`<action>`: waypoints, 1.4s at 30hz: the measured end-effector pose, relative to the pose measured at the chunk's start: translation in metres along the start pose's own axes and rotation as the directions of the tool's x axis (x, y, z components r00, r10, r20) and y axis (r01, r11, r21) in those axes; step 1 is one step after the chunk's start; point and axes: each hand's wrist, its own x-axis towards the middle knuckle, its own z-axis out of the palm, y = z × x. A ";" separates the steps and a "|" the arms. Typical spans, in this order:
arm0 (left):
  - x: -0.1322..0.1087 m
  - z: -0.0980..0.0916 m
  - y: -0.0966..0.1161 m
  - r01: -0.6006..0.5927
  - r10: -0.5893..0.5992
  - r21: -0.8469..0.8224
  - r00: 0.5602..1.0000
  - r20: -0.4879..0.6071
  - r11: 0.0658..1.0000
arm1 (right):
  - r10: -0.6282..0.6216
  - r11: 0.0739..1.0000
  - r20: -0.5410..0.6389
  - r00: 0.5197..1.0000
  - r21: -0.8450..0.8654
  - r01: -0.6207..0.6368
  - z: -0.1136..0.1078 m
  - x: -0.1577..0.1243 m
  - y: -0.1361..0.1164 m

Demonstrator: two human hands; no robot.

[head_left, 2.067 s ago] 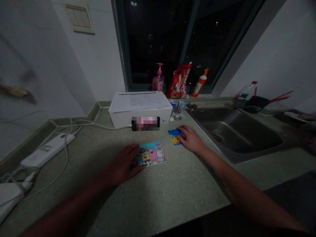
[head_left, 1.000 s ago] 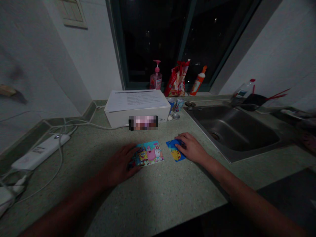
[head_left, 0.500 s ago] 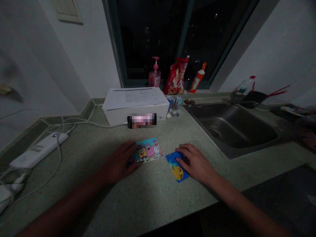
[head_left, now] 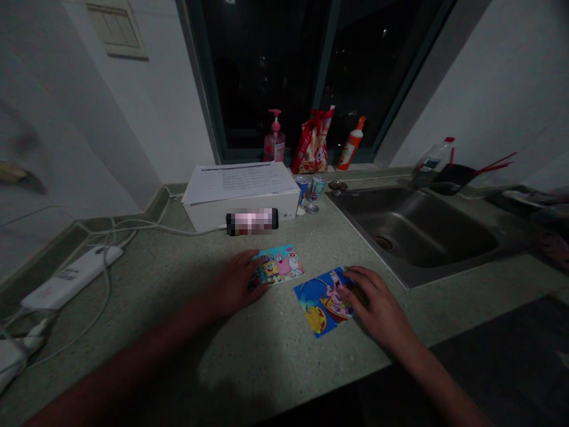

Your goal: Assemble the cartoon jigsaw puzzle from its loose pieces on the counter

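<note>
Two cartoon picture cards lie on the green speckled countertop (head_left: 262,350). My left hand (head_left: 240,279) grips the left end of the light-coloured card (head_left: 282,267), fingers along its top edge and thumb at its bottom edge. To the right and a little nearer is the blue card (head_left: 322,302), tilted, with a yellow burger-like shape printed on it. My right hand (head_left: 377,299) grips its right end, fingers at the upper corner and thumb over the print. A small gap separates the cards. Each hand covers the end of its card.
Behind the cards a phone (head_left: 252,222) leans on a white box (head_left: 204,213) topped with papers. Two cans (head_left: 317,188) stand beside it. A steel sink (head_left: 427,231) is at right, a white power strip (head_left: 71,276) with cables at left. Bottles and a red bag (head_left: 313,142) line the windowsill.
My left hand and its card have shifted right in view. My right hand has drawn back to the right along the blue card, so more of its print shows.
</note>
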 end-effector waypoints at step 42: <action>0.232 0.076 0.048 -0.043 0.038 0.049 0.995 0.095 0.998 | 0.060 0.987 -0.126 0.990 -0.142 -0.078 -0.004 -0.023 0.014</action>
